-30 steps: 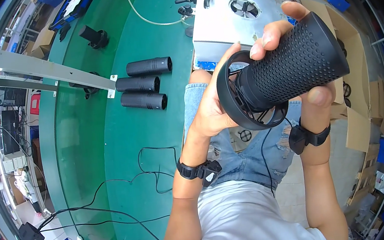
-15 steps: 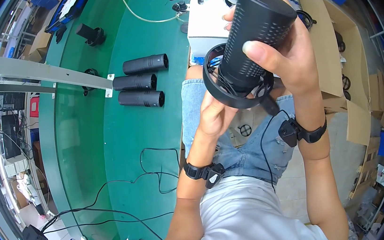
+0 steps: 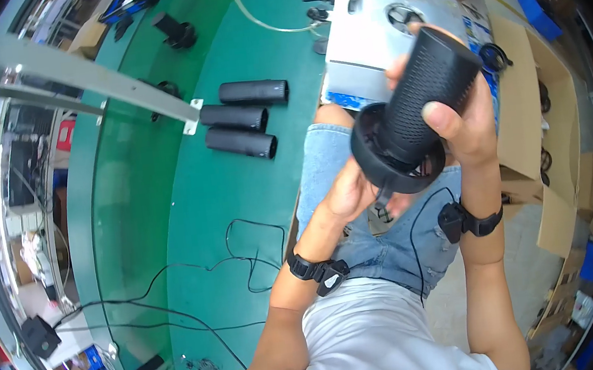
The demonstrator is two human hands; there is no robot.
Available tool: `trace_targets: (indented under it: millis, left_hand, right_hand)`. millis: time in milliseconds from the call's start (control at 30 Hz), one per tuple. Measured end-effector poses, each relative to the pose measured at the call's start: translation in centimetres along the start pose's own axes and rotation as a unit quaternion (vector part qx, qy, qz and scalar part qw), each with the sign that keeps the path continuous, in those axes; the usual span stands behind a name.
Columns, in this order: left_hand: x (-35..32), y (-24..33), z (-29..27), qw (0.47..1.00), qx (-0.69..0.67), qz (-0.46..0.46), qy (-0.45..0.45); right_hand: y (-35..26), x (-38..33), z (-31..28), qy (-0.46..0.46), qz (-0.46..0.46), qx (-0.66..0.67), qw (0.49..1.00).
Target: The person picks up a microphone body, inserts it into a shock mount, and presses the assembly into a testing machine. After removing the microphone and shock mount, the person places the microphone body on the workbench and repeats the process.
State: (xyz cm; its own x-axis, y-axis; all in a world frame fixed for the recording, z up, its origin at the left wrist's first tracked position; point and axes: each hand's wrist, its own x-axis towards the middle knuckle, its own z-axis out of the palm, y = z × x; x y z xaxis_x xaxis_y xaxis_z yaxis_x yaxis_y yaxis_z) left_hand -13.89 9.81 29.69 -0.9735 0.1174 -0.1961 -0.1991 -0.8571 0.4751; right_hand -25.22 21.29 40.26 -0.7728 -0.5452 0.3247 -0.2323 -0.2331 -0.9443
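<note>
A black perforated tube (image 3: 431, 82) is tilted in front of me, its closed end up and to the right. My right hand (image 3: 471, 125) is wrapped round the tube, with the thumb pressed on its near side. The tube's lower end sits inside a wide black ring-shaped base (image 3: 404, 177) with openings between ring and centre. My left hand (image 3: 347, 192) grips that base from below and the left; most of its fingers are hidden behind it. Both wrists wear black straps with small modules.
Several black tubes (image 3: 253, 93) lie on the green bench (image 3: 217, 194) to my left, near a metal post (image 3: 117, 88). Loose black cables (image 3: 174, 268) cross the bench. Ahead stands a white metal box (image 3: 367, 38) with a round black part on top. An open cardboard box (image 3: 520, 94) is at right.
The tube and base have moved slightly right and down in view, together with both hands. The bench and its tubes have shifted right as the view moved. Both hands keep their grip.
</note>
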Motion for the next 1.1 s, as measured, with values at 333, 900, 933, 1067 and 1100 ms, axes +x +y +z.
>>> trace_targets:
  millis: [333,900,933,1067,1100]
  left_hand:
    - [-5.2,5.1,-3.7,0.685,0.658,0.305,0.070]
    - [-13.8,24.4,-24.9,0.362,0.584,0.367,0.627]
    - [-14.5,25.7,-27.1,0.337,0.574,0.366,0.651]
    - [-14.8,26.6,-32.1,0.374,0.524,0.322,0.694]
    - [-15.3,27.0,-32.3,0.374,0.525,0.327,0.691]
  right_hand:
    - [5.5,-3.2,5.3,-0.077,0.056,-0.075,0.993]
    - [15.0,-8.4,2.4,-0.023,0.034,-0.263,0.964]
    - [16.1,-9.1,2.1,-0.010,0.037,-0.260,0.965]
    - [19.5,-10.7,0.9,0.027,0.184,-0.181,0.966]
    - [20.2,-10.5,0.9,0.031,0.185,-0.156,0.970]
